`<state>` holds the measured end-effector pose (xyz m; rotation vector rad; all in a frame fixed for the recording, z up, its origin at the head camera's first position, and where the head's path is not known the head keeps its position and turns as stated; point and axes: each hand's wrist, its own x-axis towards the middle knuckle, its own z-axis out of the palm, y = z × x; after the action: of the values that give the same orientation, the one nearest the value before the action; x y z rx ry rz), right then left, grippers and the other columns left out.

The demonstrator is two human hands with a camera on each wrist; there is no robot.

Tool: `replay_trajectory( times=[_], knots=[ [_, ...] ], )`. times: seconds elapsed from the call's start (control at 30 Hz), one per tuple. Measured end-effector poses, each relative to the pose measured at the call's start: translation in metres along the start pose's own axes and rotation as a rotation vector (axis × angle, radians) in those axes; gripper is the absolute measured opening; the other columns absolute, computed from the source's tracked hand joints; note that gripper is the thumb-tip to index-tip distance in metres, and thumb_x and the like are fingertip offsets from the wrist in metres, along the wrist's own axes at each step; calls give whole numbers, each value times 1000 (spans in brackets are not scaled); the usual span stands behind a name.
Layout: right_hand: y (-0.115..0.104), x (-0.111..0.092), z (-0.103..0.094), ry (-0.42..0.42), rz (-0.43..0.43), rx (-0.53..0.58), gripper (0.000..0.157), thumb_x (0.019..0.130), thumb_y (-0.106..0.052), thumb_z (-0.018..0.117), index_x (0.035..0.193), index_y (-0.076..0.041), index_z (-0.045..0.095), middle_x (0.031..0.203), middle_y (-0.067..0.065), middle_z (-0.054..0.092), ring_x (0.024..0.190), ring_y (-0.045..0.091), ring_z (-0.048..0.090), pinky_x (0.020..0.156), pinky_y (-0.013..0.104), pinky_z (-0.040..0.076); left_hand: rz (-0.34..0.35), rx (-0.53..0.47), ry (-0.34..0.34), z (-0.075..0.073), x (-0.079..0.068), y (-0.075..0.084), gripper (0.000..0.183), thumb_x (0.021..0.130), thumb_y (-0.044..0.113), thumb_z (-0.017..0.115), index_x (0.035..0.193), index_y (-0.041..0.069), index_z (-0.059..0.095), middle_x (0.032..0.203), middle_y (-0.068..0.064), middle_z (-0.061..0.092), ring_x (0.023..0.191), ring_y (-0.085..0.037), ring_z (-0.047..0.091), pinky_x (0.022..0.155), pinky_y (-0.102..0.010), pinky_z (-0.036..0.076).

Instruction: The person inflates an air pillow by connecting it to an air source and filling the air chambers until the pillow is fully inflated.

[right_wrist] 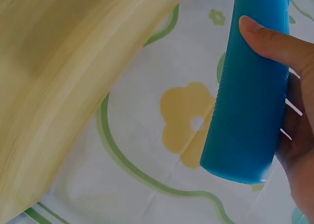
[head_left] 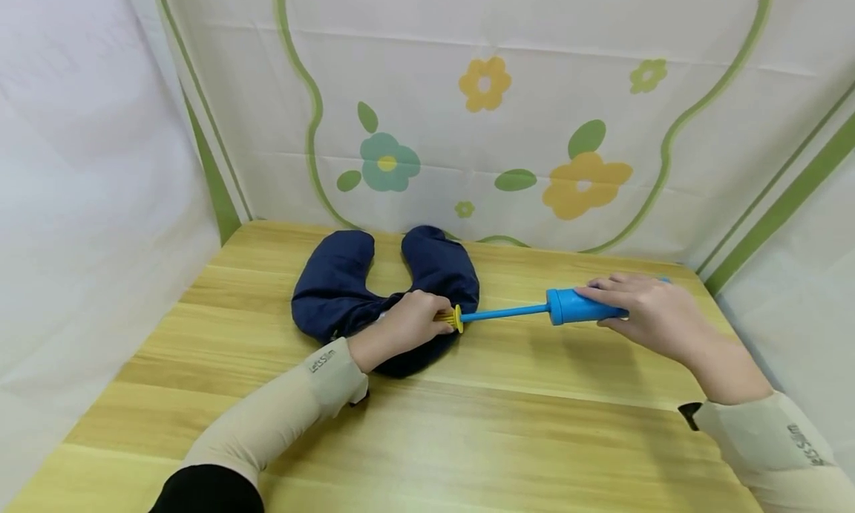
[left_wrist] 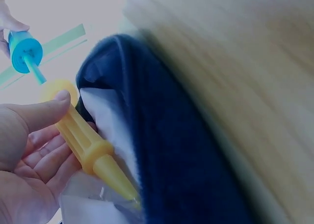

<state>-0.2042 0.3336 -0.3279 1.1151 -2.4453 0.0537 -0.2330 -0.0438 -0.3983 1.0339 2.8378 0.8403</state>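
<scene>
A navy U-shaped neck pillow [head_left: 332,279] lies on the wooden table, its two arms pointing to the back. From its cover opening shows a whitish inner lining [left_wrist: 112,115]. My left hand [head_left: 409,321] holds the yellow nozzle [left_wrist: 81,135] of a hand pump, thumb on top and fingers behind. The nozzle's tip sits at clear plastic [left_wrist: 91,197] by the opening; whether it is inside cannot be seen. My right hand [head_left: 657,312] grips the pump's blue barrel [right_wrist: 248,96], to the right of the pillow. A thin blue rod [head_left: 504,312] stretches between barrel and nozzle.
The wooden table [head_left: 467,446] reaches back to a white cloth backdrop [head_left: 427,67] printed with flowers. White cloth also hangs at the left side [head_left: 87,201] and the right side [head_left: 801,275].
</scene>
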Motion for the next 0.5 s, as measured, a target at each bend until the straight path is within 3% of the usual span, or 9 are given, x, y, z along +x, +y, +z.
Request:
replay_trajectory(
  times=[0.17,0.3,0.5],
  knots=[
    [-12,9,15,41,-34,-37,72,53,-13,100,121,-12,77,111,12,75,92,35,73,72,53,58,-12,20,26,1,3,4,19,88,14,82,79,12,66,72,4,58,63,-10,53,62,-27,44],
    [-26,21,30,15,-50,-25,69,56,-13,100,121,-12,77,111,12,75,92,34,73,73,50,59,-10,52,20,4,1,4,29,88,13,82,73,13,58,65,4,50,59,-9,50,61,-26,43],
    [-47,42,43,-42,-57,-7,67,61,-13,100,123,-12,76,113,13,75,94,33,72,76,48,59,30,56,40,5,2,6,30,87,12,83,72,14,58,66,5,52,61,-9,55,61,-26,46]
  ],
)
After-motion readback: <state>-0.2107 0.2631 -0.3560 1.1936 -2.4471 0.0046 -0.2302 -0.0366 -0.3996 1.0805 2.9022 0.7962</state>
